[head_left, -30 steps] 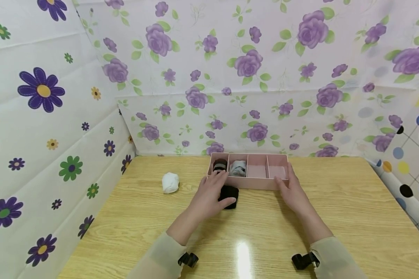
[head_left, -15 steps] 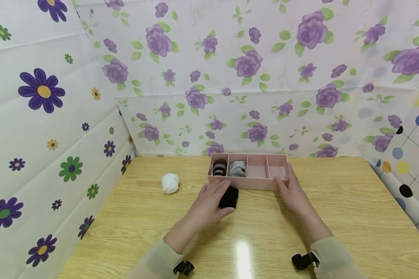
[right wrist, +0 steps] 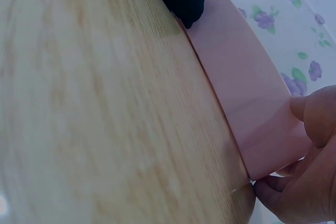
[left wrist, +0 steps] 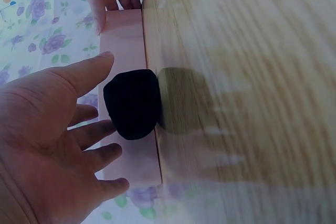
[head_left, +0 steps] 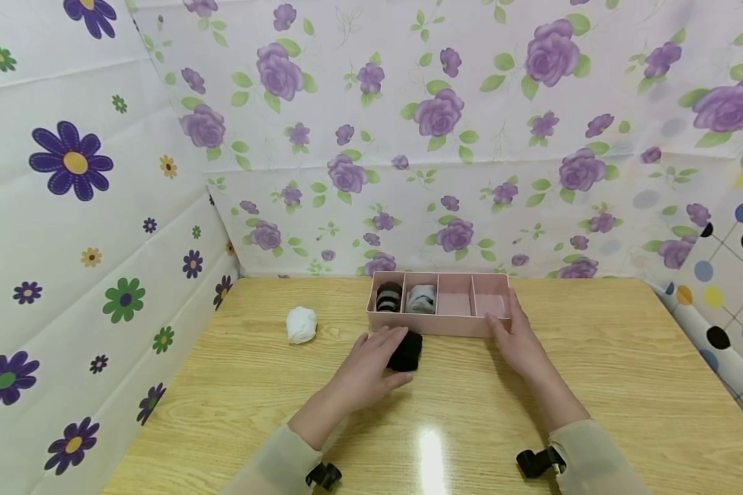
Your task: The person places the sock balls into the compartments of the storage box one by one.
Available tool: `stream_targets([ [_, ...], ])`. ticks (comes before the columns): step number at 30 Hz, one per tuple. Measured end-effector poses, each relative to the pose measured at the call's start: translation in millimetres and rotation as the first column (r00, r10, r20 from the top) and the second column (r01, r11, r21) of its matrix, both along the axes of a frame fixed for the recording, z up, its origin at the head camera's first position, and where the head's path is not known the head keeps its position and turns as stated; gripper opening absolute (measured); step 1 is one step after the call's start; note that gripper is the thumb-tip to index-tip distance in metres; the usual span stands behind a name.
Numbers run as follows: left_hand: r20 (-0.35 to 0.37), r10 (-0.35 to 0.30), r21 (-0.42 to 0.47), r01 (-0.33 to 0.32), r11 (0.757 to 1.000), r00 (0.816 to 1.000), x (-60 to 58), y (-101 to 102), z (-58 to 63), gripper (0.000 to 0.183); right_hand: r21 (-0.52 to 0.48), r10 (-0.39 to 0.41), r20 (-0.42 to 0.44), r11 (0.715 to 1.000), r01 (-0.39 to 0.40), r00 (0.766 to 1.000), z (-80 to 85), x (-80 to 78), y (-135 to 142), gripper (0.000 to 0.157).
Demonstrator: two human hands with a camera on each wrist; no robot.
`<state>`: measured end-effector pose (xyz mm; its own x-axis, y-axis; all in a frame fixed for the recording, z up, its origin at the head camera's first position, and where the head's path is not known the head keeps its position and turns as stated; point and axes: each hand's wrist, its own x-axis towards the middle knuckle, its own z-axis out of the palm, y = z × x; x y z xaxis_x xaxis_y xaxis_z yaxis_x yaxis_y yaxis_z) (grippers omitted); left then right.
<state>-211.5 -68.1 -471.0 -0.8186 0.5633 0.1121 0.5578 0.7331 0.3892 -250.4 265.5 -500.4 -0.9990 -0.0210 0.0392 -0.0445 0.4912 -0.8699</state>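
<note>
A pink box [head_left: 436,324] with a row of compartments stands near the table's back edge. Its leftmost compartment holds a dark rolled sock with grey stripes [head_left: 389,298], and beside that sits a grey rolled sock [head_left: 422,300]. Just in front of the box lies a black balled sock [head_left: 411,352]. My left hand [head_left: 371,364] hovers at this sock's left side, fingers and thumb spread; in the left wrist view, the black sock [left wrist: 132,104] lies beyond the fingertips, ungripped. With thumb in front and fingers along the end wall, my right hand [head_left: 523,340] grips the box's right end.
A white balled sock [head_left: 301,324] lies on the wooden table [head_left: 470,426], left of the box. Flowered cloth [head_left: 439,172] hangs right behind the table, and another patterned cloth [head_left: 99,227] covers the left side.
My left hand has drawn back from over the box's leftmost compartment to beside the black sock, uncovering the striped sock. The right hand stays on the box.
</note>
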Motion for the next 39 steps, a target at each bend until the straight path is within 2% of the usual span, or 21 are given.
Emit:
stream_targets([
  [16, -0.004, 0.018, -0.045, -0.018, 0.999, 1.0, -5.5, 1, -2.6, 0.079, -0.012, -0.005, 0.027, 1.0, 0.005, 1.0, -0.4, -0.2, 0, 0.091],
  [21, -0.006, 0.03, -0.035, -0.031, 0.999, 1.0, -7.2, 0, -3.2, 0.082, -0.01, -0.003, 0.012, 1.0, 0.004, 1.0, -0.2, 0.1, -1, 0.09],
  [29, -0.033, 0.014, -0.056, -0.016, 0.998, 0.999, -11.2, -2, -8.1, 0.086, -0.015, -0.004, 0.008, 1.0, 0.004, 1.0, -0.2, 0.1, 0, 0.09],
  [39, -0.037, 0.031, -0.089, -0.035, 0.995, 0.999, -15.2, 0, -11.9, 0.081, -0.014, 0.0, 0.002, 1.0, 0.0, 1.0, 0.2, 0.7, 0, 0.09],
])
